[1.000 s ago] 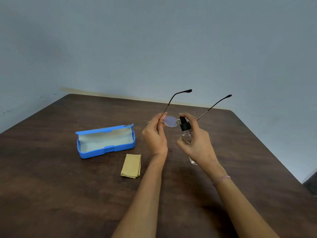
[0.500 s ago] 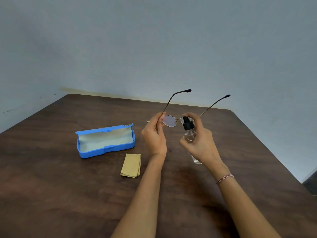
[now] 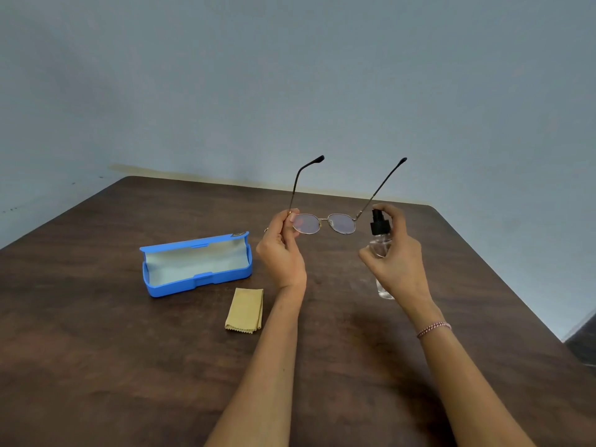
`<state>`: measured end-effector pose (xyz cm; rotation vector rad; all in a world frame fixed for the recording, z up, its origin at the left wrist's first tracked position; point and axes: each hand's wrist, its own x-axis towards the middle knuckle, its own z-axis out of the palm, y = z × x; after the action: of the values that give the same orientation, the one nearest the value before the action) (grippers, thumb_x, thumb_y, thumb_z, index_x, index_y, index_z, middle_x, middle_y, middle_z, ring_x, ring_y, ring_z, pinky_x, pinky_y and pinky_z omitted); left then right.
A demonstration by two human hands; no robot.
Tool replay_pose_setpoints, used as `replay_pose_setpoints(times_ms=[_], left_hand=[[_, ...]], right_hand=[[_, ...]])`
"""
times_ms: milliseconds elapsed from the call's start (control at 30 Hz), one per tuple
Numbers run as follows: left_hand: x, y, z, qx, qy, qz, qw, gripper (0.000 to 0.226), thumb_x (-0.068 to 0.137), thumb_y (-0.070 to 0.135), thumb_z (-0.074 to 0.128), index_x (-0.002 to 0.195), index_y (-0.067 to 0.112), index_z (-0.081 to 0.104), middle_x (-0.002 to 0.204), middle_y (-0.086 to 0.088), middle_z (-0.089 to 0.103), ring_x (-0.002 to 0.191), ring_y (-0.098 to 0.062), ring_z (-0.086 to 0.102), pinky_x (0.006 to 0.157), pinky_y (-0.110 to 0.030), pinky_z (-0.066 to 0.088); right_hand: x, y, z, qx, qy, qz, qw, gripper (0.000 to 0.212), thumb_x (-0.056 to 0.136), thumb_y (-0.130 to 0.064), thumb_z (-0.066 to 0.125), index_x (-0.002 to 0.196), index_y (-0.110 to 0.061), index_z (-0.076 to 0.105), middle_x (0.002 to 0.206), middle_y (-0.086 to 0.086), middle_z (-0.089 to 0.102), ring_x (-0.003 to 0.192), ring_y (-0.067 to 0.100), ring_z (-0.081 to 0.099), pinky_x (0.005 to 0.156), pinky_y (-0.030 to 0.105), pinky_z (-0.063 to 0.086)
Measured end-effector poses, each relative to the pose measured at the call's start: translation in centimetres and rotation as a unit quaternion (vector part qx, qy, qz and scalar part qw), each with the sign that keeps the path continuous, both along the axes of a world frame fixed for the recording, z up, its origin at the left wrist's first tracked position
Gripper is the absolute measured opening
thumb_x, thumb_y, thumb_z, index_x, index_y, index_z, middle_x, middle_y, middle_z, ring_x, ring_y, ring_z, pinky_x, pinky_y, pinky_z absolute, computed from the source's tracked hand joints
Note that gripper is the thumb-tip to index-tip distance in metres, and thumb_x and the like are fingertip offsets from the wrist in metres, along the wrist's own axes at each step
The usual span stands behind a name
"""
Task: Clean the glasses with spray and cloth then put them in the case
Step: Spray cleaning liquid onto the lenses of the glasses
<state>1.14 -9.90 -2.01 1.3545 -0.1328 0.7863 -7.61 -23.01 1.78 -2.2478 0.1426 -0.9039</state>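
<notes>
Thumb and fingers (image 3: 285,221) of the left hand (image 3: 282,253) pinch the thin wire glasses (image 3: 324,223) at one hinge, centre frame, with the round lenses toward the camera and the temples rising. The right hand (image 3: 398,256) curls round a small clear spray bottle (image 3: 380,240) (black nozzle), forefinger on top; the palm hides most of its body. Centre left on the dark wood-grain table (image 3: 96,350) lie an open blue case (image 3: 196,264) and a folded tan cloth (image 3: 245,309) with a zigzag edge.

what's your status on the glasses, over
Left hand pinches glasses at one hinge; right hand grips spray bottle, finger over pump. Glasses held up, temples open. Cloth folded on table, case open, nothing in the way.
</notes>
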Motion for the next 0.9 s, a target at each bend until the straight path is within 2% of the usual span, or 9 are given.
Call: replay_pose_setpoints(times_ms=[33,100,233,267,433,567,700,800,900], left_hand=[[0.03,0.00,-0.03,-0.001,0.003,0.000,1.000,0.020,0.095,0.014,0.052,0.100,0.011,0.071,0.082,0.012,0.064,0.069,-0.013,0.064,0.065,-0.035,0.057],[0.11,0.02,-0.10,-0.001,0.006,0.001,1.000,0.020,0.094,0.015,0.052,0.101,0.012,0.071,0.083,0.014,0.064,0.071,-0.007,0.063,0.065,-0.036,0.058],[0.20,0.17,-0.15,0.003,0.010,0.002,1.000,0.019,0.094,0.015,0.053,0.102,0.015,0.070,0.082,0.024,0.060,0.072,0.004,0.062,0.066,-0.035,0.058],[0.20,0.18,-0.12,0.004,0.010,0.003,1.000,0.019,0.094,0.015,0.053,0.102,0.015,0.070,0.082,0.024,0.060,0.074,0.007,0.061,0.066,-0.035,0.058],[0.70,0.35,-0.36,-0.010,0.018,0.006,1.000,0.019,0.095,0.016,0.052,0.101,0.016,0.070,0.082,0.021,0.062,0.075,0.009,0.061,0.067,-0.041,0.058],[0.71,0.41,-0.34,-0.008,0.028,0.010,1.000,0.019,0.095,0.018,0.052,0.103,0.016,0.070,0.082,0.026,0.060,0.077,0.012,0.061,0.067,-0.036,0.058],[0.80,0.33,-0.34,-0.017,0.033,0.010,0.999,0.020,0.095,0.018,0.052,0.104,0.013,0.070,0.085,0.015,0.063,0.078,0.017,0.059,0.065,-0.024,0.055],[0.77,0.31,-0.35,-0.010,0.036,0.004,0.999,0.021,0.095,0.019,0.052,0.105,0.012,0.069,0.089,0.010,0.065,0.078,0.019,0.058,0.064,-0.015,0.052],[0.66,0.18,-0.29,-0.010,0.032,0.002,0.999,0.021,0.095,0.019,0.052,0.104,0.011,0.070,0.087,0.011,0.065,0.076,0.017,0.059,0.064,-0.016,0.053]], right_hand=[[0.02,0.06,0.03,0.004,-0.003,0.000,1.000,0.063,0.071,-0.003,0.060,0.121,-0.034,0.040,0.063,0.002,0.056,0.060,0.020,0.053,0.059,0.028,0.045],[0.09,0.19,-0.04,0.009,-0.005,0.007,1.000,0.064,0.071,-0.003,0.059,0.122,-0.035,0.040,0.062,0.002,0.056,0.059,0.019,0.053,0.059,0.028,0.045],[0.27,0.26,-0.41,-0.005,0.004,0.024,1.000,0.069,0.070,-0.004,0.059,0.126,-0.040,0.039,0.060,-0.007,0.055,0.059,0.009,0.053,0.057,0.011,0.042],[0.26,0.22,-0.42,-0.013,0.006,0.026,1.000,0.069,0.070,-0.005,0.059,0.125,-0.040,0.039,0.061,-0.007,0.056,0.059,0.008,0.053,0.056,0.010,0.041],[0.13,0.05,-0.37,-0.042,0.037,0.036,0.998,0.065,0.071,-0.008,0.062,0.120,-0.041,0.036,0.067,0.002,0.061,0.063,0.016,0.059,0.060,0.029,0.049],[0.19,0.20,-0.68,-0.057,0.044,0.054,0.996,0.070,0.072,-0.009,0.061,0.126,-0.043,0.034,0.070,-0.005,0.060,0.061,0.009,0.058,0.057,0.021,0.044],[0.27,-0.10,-0.74,-0.058,0.051,0.036,0.996,0.068,0.071,-0.010,0.062,0.124,-0.043,0.034,0.072,-0.005,0.059,0.061,0.012,0.057,0.056,0.026,0.046],[0.17,-0.30,-0.57,-0.033,0.030,0.029,0.999,0.068,0.072,-0.008,0.063,0.126,-0.038,0.035,0.071,-0.003,0.059,0.063,0.011,0.058,0.056,0.023,0.044],[0.20,-0.26,-0.46,-0.025,0.022,0.021,0.999,0.068,0.072,-0.007,0.063,0.127,-0.037,0.036,0.073,-0.008,0.059,0.066,0.007,0.058,0.057,0.021,0.042]])
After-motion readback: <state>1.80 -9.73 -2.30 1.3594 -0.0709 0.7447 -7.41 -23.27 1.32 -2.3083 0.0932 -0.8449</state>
